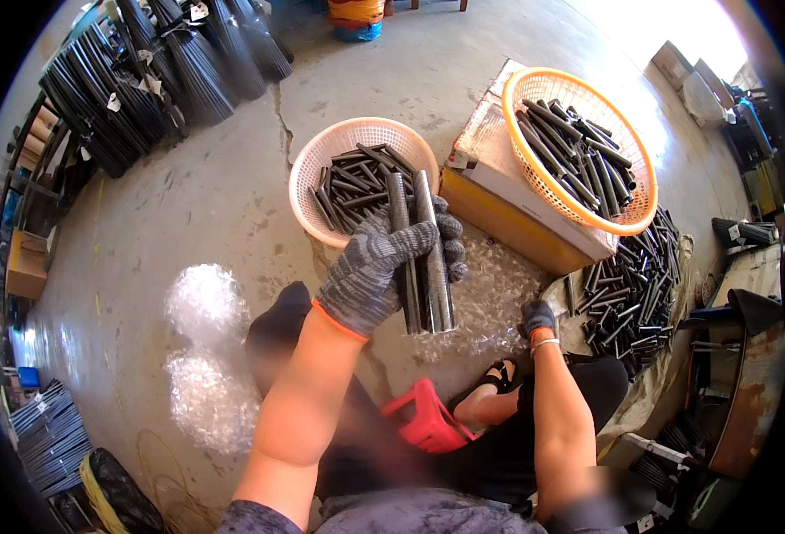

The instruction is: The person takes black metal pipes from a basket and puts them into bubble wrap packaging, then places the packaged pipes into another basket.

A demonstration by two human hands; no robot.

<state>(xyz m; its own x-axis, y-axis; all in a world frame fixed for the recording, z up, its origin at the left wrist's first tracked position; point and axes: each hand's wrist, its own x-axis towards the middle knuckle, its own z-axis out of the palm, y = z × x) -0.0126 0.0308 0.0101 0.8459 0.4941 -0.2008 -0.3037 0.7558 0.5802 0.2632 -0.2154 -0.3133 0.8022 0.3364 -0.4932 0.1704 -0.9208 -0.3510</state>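
My left hand [379, 262], in a grey knitted glove with an orange cuff, is closed around a pair of shiny black tubes [433, 258]. They stand nearly upright, side by side, in front of a pale pink basket [300, 191] that holds many short black tubes [366, 182]. Low on the right is my gloved right hand [537, 318], by the left edge of a large heap of black tubes [632, 294] lying on a beige sheet. Its fingers are mostly hidden, so whether they grip anything does not show.
An orange-rimmed basket [648, 178] of longer black tubes rests on a cardboard box [526, 218]. Clear plastic scraps [486, 298] lie between my hands, with crumpled clear bags [210, 400] at left. A red stool [428, 418] is between my legs. Bundled black rods [108, 98] stand back left.
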